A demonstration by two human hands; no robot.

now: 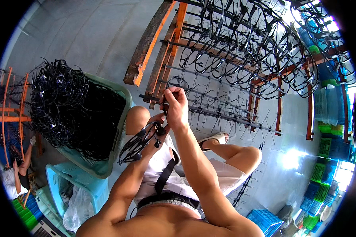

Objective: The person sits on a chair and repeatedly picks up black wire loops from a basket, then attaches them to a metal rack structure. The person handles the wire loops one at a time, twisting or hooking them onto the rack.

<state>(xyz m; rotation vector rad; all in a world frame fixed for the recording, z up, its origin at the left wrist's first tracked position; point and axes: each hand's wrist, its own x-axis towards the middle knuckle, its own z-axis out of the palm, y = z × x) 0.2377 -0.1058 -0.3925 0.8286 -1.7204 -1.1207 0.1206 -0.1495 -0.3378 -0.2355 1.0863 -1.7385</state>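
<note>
My left hand (162, 127) is closed around a bunch of glossy black looped plastic pieces (139, 143), which spread out over my left forearm. Just beyond it, my right hand (176, 104) is pinched at the left end of the nearest rack bar (201, 110). Its fingers grip a thin black looped piece (178, 82), partly hidden behind them. Thin wire hooks (221, 103) stick out from the bars. Higher up on the rack, many similar black looped pieces (241, 43) hang in rows.
Left of my knee stands a pale green crate (127, 103) heaped with black pieces. A light blue crate (77, 173) with clear plastic is below it. Orange posts (156, 35) hold the rack. A blue basket (265, 221) sits lower right. Another person (15, 177) is at far left.
</note>
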